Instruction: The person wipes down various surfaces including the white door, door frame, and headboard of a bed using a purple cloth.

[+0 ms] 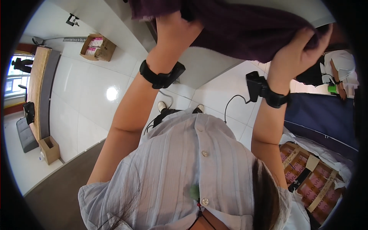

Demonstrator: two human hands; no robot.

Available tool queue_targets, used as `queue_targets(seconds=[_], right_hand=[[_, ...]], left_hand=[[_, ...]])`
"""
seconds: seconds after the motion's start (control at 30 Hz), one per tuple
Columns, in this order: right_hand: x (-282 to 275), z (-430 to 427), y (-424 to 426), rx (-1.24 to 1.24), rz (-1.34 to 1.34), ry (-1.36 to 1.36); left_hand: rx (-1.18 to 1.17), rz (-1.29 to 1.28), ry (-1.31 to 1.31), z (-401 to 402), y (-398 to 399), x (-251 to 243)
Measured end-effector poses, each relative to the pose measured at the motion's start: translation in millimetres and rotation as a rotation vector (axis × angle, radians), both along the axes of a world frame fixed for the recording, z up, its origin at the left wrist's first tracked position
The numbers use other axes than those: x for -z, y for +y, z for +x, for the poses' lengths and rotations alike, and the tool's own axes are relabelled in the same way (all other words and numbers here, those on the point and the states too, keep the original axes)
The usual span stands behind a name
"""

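Note:
A dark purple cloth (244, 31) stretches between my two hands at the top of the view. My left hand (178, 31) grips its left part, with the fingers hidden in the folds. At the right end, my right hand (299, 54) pinches the cloth between thumb and fingers. The cloth hangs in front of a light grey panel (212, 66), and part of it runs out of view at the top. Each wrist wears a black strapped device (162, 75), and a cable hangs from the right one.
An open cardboard box (99, 47) with pink-and-white packs stands on the white tiled floor (86, 86). At right, a person in white (339, 61) works behind a dark blue covered surface (319, 115). Below it lies an open carton (313, 181) of pink items. A long wooden-topped bench (38, 92) is far left.

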State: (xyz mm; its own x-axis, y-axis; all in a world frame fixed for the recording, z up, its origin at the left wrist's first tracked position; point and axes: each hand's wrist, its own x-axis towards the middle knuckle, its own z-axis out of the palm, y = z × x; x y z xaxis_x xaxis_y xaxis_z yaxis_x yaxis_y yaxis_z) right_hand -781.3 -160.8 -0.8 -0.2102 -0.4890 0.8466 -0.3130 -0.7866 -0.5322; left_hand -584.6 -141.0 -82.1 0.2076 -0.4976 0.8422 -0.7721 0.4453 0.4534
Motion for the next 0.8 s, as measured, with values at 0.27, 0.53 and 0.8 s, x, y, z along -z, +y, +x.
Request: queue_targets(seconds=[0.27,0.53,0.8], right_hand=[[144,0,17,-0.146,0.239,0.036],[36,11,2,0.062,-0.110,0.311],[176,10,12,0.449,-0.205,1.033]], left_hand=[[-0.022,0.241,-0.009,-3,24,106],[0.048,0.371,0.266,-22,33,94],[0.053,0.250,0.047,-6,30,124]])
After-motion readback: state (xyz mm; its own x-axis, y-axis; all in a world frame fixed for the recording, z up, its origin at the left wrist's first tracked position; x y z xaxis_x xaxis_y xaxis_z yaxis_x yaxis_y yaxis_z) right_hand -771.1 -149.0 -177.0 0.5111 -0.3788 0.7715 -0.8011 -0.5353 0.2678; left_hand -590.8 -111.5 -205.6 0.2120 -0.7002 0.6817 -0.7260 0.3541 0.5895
